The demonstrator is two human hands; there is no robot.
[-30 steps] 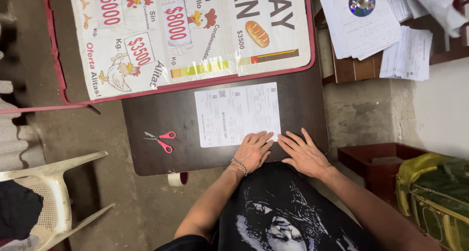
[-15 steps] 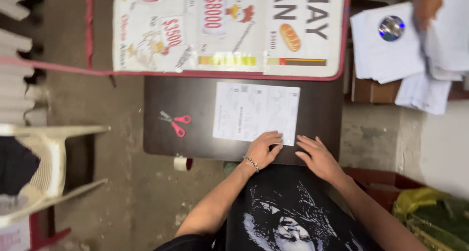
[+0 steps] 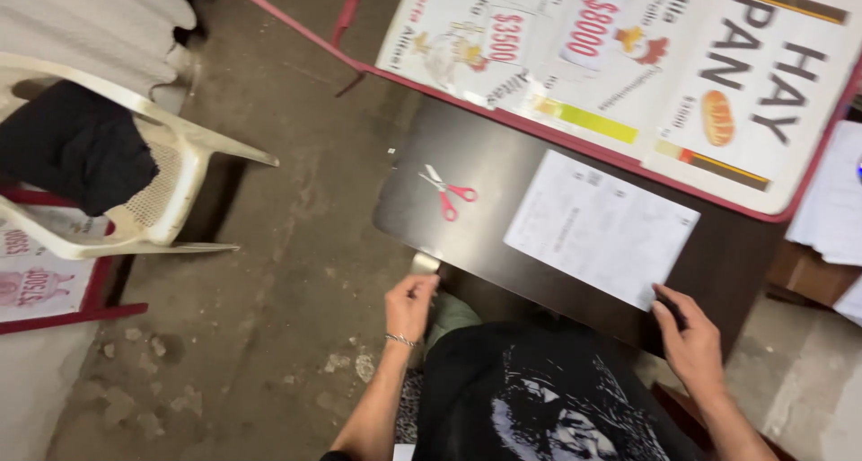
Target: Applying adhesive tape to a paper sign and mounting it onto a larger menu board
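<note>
The head view shows the left hand (image 3: 410, 305), which lay flat beside the right a second ago, now off the paper and closed on a small roll (image 3: 425, 263) at the desk's (image 3: 489, 178) near left edge. The right hand (image 3: 690, 340) stays open, fingertips pressing the near right corner of the white printed sheet (image 3: 600, 228). Red-handled scissors (image 3: 447, 192) lie left of the sheet; a poster board (image 3: 628, 66) lies beyond.

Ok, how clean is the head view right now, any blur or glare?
Head view: tilted and slightly motion-soft; the paper sheet reads pale but not blown out, the dark tabletop shows dull sheen, red scissors stay distinct, both hands, left and right, are in even light.
</note>
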